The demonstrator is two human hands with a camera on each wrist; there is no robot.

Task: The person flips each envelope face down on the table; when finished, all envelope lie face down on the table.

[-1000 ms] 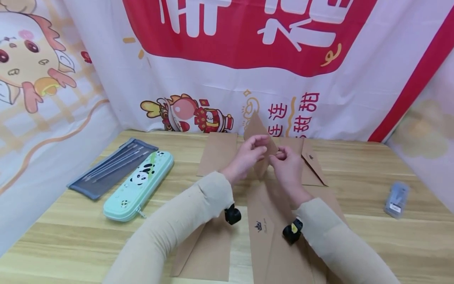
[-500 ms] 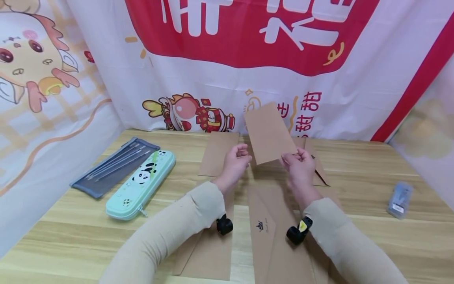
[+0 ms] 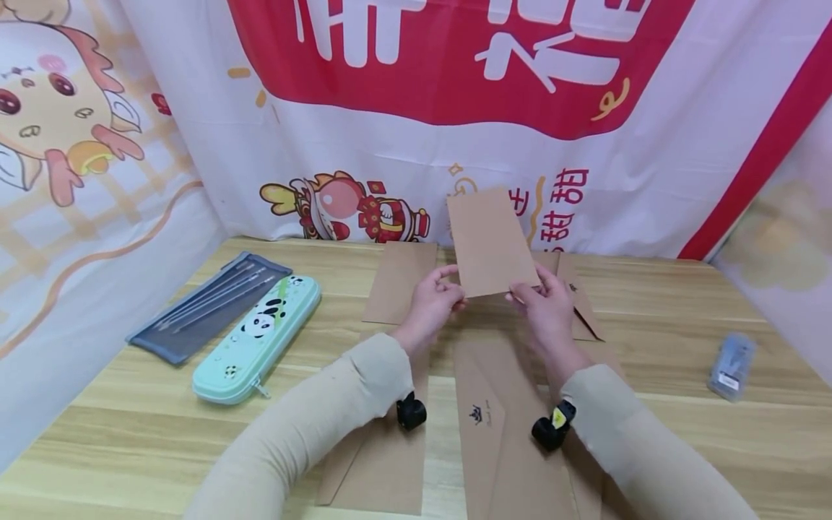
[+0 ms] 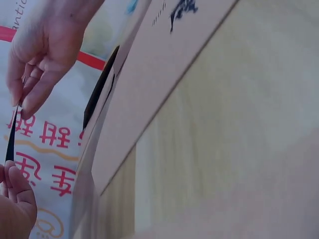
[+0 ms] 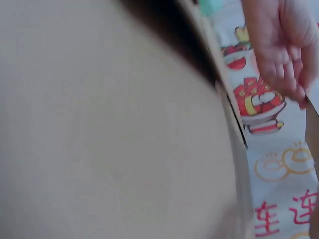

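A plain brown kraft envelope [image 3: 494,242] is held up above the far side of the table, its flat face toward the head camera. My left hand [image 3: 432,300] pinches its lower left corner between thumb and fingers. At the lower right corner, my right hand [image 3: 549,310] pinches it with the thumb on the near face. The left wrist view shows the envelope [image 4: 12,137] edge-on between both hands. Beneath the arms lie larger kraft envelopes, one [image 3: 477,448] with a crown print and small lettering, another [image 3: 390,462] to its left.
More brown envelopes lie farther back, one at left [image 3: 399,282] and one at right [image 3: 578,296]. A mint panda pencil case [image 3: 260,339] and a grey mesh pouch [image 3: 201,307] with pencils sit at left. A small blue box [image 3: 731,368] stands far right. Printed cloth [image 3: 364,144] hangs behind.
The envelope was turned nearly edge-on between both hands, then swung face-on in the right hand while the left let go. Now the left hand has taken its lower left corner.
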